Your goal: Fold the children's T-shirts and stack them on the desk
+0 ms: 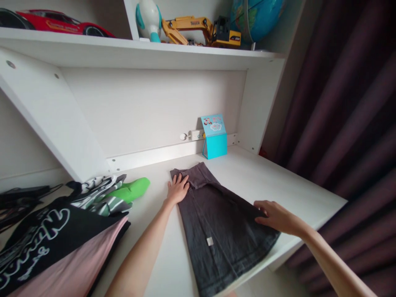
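Note:
A dark grey skirt (225,218) lies spread over the white desk, its narrow waistband pointing to the back and its wide hem at the front edge. On its side a small white tag (210,241) shows. My left hand (178,188) rests flat near the waistband, fingers apart and pressing on the cloth. At the skirt's right edge, close to the hem, my right hand (272,214) has its thumb and fingers closed on the fabric.
Left of the skirt lie a black and pink garment (71,255), striped cloth and a green sock-like piece (133,189). A turquoise desk calendar (215,144) stands by a power socket (195,135). Toys and a globe (260,18) fill the shelf above. Purple curtains (349,123) hang at right.

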Motion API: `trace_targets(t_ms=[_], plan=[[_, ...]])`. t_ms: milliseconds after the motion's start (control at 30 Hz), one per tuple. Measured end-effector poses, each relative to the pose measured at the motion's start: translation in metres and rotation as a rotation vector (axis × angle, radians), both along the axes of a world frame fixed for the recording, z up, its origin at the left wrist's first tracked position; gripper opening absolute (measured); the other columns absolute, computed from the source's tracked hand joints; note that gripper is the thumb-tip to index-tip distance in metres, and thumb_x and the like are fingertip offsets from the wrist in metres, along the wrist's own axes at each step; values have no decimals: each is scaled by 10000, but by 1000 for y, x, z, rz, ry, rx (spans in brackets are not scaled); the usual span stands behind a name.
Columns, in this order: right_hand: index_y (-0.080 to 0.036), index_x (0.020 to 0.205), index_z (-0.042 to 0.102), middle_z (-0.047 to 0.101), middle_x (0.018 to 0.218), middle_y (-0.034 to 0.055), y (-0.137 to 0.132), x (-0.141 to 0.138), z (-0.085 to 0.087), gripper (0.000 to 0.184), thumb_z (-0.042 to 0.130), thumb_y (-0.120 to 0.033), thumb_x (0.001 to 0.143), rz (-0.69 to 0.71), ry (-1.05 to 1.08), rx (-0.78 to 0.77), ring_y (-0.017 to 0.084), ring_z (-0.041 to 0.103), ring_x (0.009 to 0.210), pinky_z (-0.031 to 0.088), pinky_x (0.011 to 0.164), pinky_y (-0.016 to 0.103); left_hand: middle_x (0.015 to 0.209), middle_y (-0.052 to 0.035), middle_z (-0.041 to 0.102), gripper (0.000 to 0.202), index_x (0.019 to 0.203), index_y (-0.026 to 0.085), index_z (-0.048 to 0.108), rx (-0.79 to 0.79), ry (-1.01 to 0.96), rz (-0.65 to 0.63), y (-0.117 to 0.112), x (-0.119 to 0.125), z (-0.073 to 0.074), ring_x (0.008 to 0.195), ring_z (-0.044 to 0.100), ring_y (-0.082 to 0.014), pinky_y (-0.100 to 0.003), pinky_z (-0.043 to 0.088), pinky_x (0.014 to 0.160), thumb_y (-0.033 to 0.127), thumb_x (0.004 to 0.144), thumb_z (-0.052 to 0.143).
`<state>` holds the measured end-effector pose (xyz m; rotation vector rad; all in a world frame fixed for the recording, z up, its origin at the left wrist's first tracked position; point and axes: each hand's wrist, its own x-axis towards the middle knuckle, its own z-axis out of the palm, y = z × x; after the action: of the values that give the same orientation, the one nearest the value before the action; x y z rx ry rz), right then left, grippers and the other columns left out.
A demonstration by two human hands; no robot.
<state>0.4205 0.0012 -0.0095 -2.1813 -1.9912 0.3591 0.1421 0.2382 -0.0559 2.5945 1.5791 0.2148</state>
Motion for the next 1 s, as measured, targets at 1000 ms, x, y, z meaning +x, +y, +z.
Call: trace_targets(t_ms=[1000], plan=[[-172, 1416, 238, 171, 1479, 117, 184, -55, -2, 656, 201, -567, 894, 244, -55, 72, 265, 120, 1356, 176, 1035, 538, 1493, -75, 140, 713, 1420, 264, 200, 35, -11, 14, -5, -1, 0, 1364, 78, -282, -540, 148, 1045, 661, 832, 130]])
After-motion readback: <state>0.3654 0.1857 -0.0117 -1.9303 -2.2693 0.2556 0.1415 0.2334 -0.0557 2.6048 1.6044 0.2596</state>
